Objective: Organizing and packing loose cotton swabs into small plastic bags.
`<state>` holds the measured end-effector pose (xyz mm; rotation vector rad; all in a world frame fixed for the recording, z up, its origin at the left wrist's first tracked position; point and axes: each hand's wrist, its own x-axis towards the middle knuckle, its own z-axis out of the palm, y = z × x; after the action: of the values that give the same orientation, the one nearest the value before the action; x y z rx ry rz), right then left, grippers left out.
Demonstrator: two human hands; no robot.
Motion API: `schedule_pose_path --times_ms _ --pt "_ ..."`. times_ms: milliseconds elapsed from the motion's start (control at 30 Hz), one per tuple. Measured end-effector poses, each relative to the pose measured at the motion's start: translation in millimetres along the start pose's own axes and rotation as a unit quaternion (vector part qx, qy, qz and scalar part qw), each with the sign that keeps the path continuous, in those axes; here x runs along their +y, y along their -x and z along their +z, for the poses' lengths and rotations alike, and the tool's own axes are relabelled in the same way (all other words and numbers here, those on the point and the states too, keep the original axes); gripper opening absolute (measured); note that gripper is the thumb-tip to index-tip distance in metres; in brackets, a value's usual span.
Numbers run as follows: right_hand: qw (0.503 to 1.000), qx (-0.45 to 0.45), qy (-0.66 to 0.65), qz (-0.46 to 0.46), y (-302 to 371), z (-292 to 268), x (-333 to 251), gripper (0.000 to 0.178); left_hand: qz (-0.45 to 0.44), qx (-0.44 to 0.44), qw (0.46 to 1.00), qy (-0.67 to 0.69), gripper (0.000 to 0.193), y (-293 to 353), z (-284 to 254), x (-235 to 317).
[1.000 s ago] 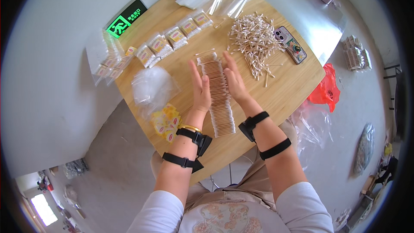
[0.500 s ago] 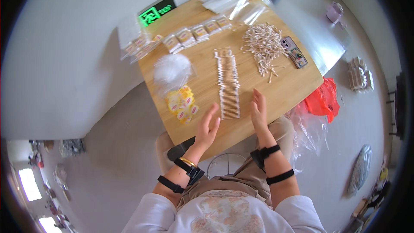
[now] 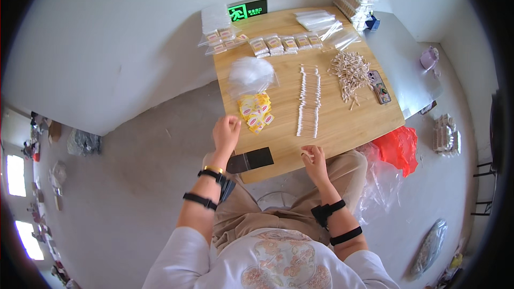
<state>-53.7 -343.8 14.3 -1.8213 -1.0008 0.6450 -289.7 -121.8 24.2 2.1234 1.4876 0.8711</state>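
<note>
The row of cotton swabs point(image 3: 309, 101) lies on the middle of the counter point(image 3: 284, 112). One second ago both hands are along its sides; now they are apart from it, so, in my judgement, the row keeps its line without support. The left hand point(image 3: 226, 135) is just beside the yellow cards point(image 3: 256, 108), with its fingers curled. The right hand point(image 3: 315, 161) is near the row's close end, its fingers bent together. Whether either grip pinches something, I cannot tell.

I count one row, one loose heap of swabs point(image 3: 350, 72) to its right, one phone point(image 3: 381, 88) beside the heap, one black flat sheet point(image 3: 261, 157) at the near edge, and five stacks of packs point(image 3: 289, 44) behind. Single swabs, cards and clear bags point(image 3: 251, 74) overlap too much for counting.
</note>
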Motion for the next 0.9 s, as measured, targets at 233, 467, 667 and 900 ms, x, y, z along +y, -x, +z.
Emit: schedule_pose_path --times_ms 233,467,667,900 --pt "1.000 -0.010 -0.008 0.029 15 -21 -14 0.020 -0.244 -0.095 0.965 0.016 0.044 -90 63 -9" --pt "0.997 0.021 0.069 0.015 13 -46 -4 0.022 -0.011 -0.003 0.988 0.153 0.032 -45 48 9" --pt "0.958 -0.010 0.262 -0.118 -13 -25 -14 0.043 0.031 -0.043 0.998 0.022 0.026 80 -13 1" --pt "0.932 -0.038 0.339 -0.120 -31 -15 -7 0.052 -0.008 -0.062 0.995 0.079 0.023 127 -55 -15"
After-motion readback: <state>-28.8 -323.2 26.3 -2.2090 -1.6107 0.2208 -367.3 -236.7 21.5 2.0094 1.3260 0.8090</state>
